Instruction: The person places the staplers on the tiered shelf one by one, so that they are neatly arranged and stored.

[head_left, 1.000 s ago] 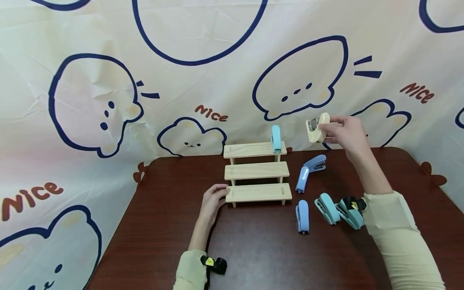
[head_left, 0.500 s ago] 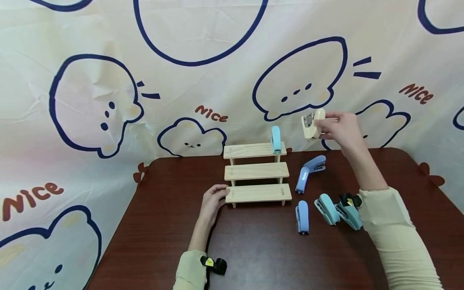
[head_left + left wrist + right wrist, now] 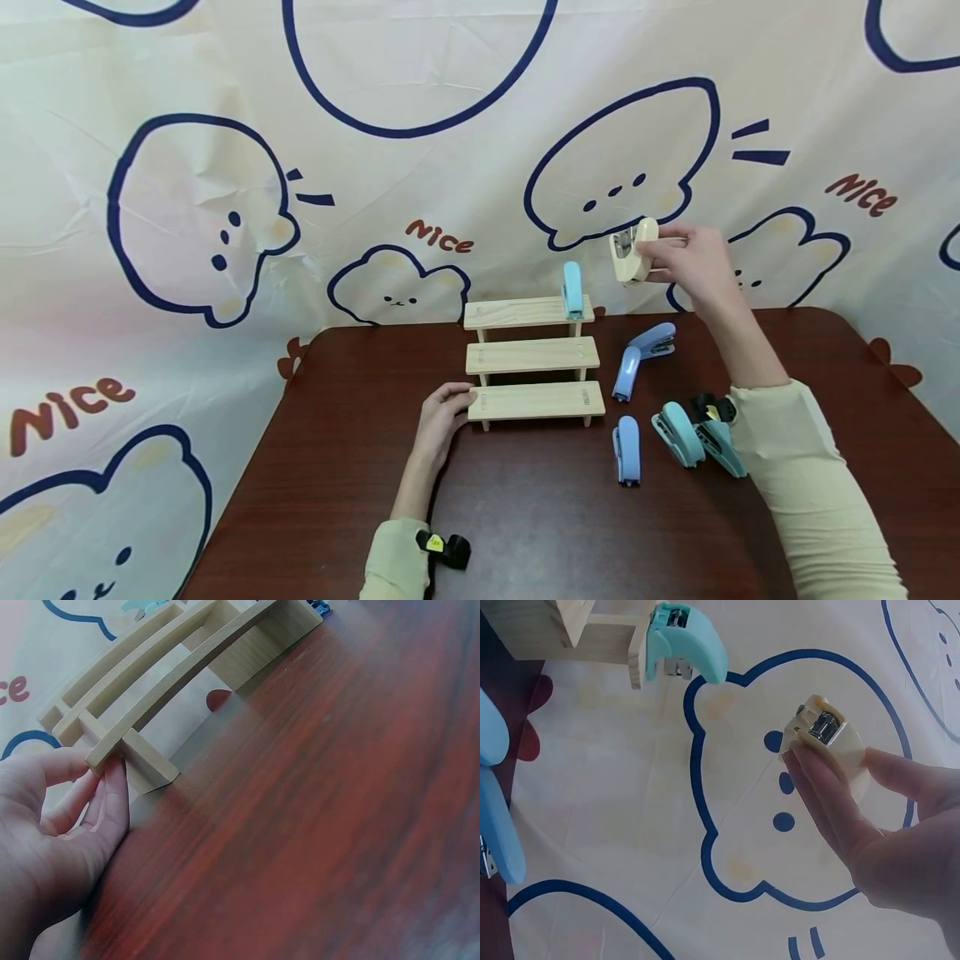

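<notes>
A three-tier wooden shelf (image 3: 536,357) stands toward the back of the table. My left hand (image 3: 441,418) pinches the left end of its lowest board; in the left wrist view the thumb is over the board (image 3: 142,720) and the fingers below it. My right hand (image 3: 696,262) holds a cream stapler (image 3: 634,252) in the air, right of the top tier and above the table. In the right wrist view the stapler (image 3: 829,742) sits between thumb and fingers, its metal end showing. A light-blue stapler (image 3: 572,290) stands on the right end of the top board.
Right of the shelf lie two periwinkle staplers, one bent open (image 3: 641,358) and one (image 3: 627,450) nearer. Two teal staplers, one in front (image 3: 678,433) and one partly behind the sleeve (image 3: 722,446), lie under the right forearm. A patterned curtain (image 3: 405,192) hangs behind the table.
My right hand has carried the cream stapler left and slightly up, closer to the top tier. The left hand stays on the lowest board.
</notes>
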A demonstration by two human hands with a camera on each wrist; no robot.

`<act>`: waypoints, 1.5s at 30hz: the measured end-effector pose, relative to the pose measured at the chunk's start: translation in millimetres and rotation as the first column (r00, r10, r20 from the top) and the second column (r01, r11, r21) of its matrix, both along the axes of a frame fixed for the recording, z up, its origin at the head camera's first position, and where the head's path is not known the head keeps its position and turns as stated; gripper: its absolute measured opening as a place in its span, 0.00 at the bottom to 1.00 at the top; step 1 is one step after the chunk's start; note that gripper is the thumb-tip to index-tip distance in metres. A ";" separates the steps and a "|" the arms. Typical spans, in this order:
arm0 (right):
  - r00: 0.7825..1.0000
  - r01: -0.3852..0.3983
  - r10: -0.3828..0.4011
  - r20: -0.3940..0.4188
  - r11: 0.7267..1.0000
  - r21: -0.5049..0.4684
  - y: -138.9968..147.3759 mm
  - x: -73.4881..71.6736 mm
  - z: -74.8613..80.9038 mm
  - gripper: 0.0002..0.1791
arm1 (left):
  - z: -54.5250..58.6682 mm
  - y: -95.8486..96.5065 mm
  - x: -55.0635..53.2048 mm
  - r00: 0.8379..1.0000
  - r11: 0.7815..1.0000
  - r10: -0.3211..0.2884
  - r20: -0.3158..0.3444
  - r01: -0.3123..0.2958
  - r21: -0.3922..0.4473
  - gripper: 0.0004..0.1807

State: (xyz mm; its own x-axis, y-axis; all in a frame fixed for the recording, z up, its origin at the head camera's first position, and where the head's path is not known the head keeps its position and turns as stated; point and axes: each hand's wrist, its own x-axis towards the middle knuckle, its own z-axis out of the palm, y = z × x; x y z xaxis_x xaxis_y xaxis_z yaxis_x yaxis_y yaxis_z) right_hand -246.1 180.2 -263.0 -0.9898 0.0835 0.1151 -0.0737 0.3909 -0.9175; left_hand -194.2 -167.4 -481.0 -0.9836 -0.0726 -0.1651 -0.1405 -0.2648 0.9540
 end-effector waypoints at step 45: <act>0.998 -0.068 0.068 -0.011 0.996 -0.056 -54.1 -10.8 0.2 0.28 | 0.5 -1.5 1.4 1.000 0.999 -0.016 0.005 0.016 -0.032 0.16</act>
